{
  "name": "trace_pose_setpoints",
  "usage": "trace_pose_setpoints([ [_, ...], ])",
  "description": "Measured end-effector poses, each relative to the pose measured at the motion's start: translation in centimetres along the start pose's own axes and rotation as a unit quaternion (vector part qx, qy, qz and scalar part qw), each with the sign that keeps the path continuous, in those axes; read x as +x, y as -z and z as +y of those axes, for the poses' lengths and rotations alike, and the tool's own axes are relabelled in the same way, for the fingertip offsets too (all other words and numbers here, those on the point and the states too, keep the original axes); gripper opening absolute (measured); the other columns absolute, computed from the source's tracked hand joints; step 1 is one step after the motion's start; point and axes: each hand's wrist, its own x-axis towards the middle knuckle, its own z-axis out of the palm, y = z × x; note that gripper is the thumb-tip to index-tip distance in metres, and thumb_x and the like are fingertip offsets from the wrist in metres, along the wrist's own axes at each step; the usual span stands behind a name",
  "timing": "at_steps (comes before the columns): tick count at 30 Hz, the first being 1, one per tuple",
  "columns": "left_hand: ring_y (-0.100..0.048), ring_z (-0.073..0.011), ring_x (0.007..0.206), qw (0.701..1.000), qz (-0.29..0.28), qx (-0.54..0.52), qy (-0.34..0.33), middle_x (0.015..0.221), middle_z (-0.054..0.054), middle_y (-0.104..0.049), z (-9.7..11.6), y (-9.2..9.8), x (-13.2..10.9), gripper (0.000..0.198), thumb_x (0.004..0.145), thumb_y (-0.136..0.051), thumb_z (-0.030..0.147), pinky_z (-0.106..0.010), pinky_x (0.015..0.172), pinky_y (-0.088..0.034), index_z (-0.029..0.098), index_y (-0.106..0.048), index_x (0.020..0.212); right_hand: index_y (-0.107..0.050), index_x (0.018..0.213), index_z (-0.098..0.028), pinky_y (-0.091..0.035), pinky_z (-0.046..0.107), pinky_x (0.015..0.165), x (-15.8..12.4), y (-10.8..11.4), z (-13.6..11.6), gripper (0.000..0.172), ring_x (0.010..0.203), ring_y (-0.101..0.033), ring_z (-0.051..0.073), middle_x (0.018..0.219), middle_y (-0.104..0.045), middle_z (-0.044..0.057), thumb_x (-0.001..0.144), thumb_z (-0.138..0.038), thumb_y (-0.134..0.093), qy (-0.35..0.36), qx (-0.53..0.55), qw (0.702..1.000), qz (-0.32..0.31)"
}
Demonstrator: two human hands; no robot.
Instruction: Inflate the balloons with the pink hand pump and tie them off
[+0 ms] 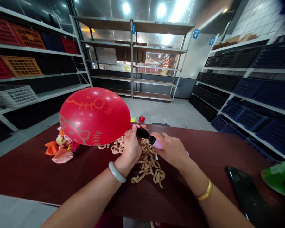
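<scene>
A large inflated red balloon (95, 116) with printed "hello kitty" drawings floats over the left half of the table. My left hand (132, 144) is closed around its neck, where the black end of a balloon pump (158, 144) meets it; the exact joint is hidden by my fingers. My right hand (172, 149) wraps around the pump's light purple body. Beneath both hands lies a tangled heap of beige rope-like strands (148, 167). Several flat, uninflated balloons (63, 155) in orange, pink and other colours lie to the left, below the red balloon.
The dark red-brown table (85, 186) carries a black phone (248, 193) and a green object (280, 177) at the right. Small balls or balloons (142, 119) show past the far edge. Shelves with crates (249, 91) stand on both sides, and a rack (154, 82) stands ahead.
</scene>
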Motion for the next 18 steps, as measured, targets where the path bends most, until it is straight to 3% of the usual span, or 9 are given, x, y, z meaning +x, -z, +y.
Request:
trace_pose_setpoints([
  [4,-0.066,-0.0171,0.08,1.0,0.015,-0.019,-0.011,0.082,-0.006,-0.068,0.8,0.5,1.3,0.016,0.085,-0.062,0.03,-0.034,0.085,-0.05,0.016,-0.057,0.077,-0.04,0.14,-0.032,-0.046,0.031,0.075,0.1,-0.6,0.3,0.054,0.089,-0.065,0.023,0.115,-0.063,0.007,0.089,-0.045,-0.054,0.0,0.005,1.0,-0.001],
  [9,-0.067,-0.0169,0.08,0.996,0.094,-0.011,-0.002,0.08,-0.008,-0.068,3.0,2.6,4.3,0.022,0.089,-0.055,0.03,-0.033,0.084,-0.05,0.017,-0.049,0.072,-0.041,0.138,-0.03,-0.046,0.033,0.081,0.5,-1.0,2.7,0.055,0.098,-0.064,0.024,0.122,-0.062,0.008,0.087,-0.043,-0.056,-0.029,0.029,0.999,0.003],
  [13,-0.061,-0.0129,0.063,0.993,0.121,0.014,-0.001,0.07,-0.003,-0.062,4.1,3.5,5.4,0.02,0.085,-0.053,0.026,-0.028,0.069,-0.05,0.019,-0.044,0.068,-0.045,0.133,-0.028,-0.046,0.034,0.073,0.7,-1.0,6.2,0.05,0.095,-0.065,0.026,0.116,-0.065,0.009,0.085,-0.041,-0.055,-0.147,-0.002,0.989,-0.014],
  [18,-0.038,-0.01,0.042,0.996,0.072,0.032,0.031,0.051,0.003,-0.037,4.9,3.6,5.1,0.026,0.076,-0.047,0.032,-0.024,0.041,-0.03,0.022,-0.028,0.061,-0.051,0.124,-0.02,-0.045,0.037,0.072,0.2,-1.8,9.7,0.046,0.093,-0.066,0.03,0.103,-0.068,0.014,0.083,-0.042,-0.055,-0.268,-0.043,0.958,-0.095],
])
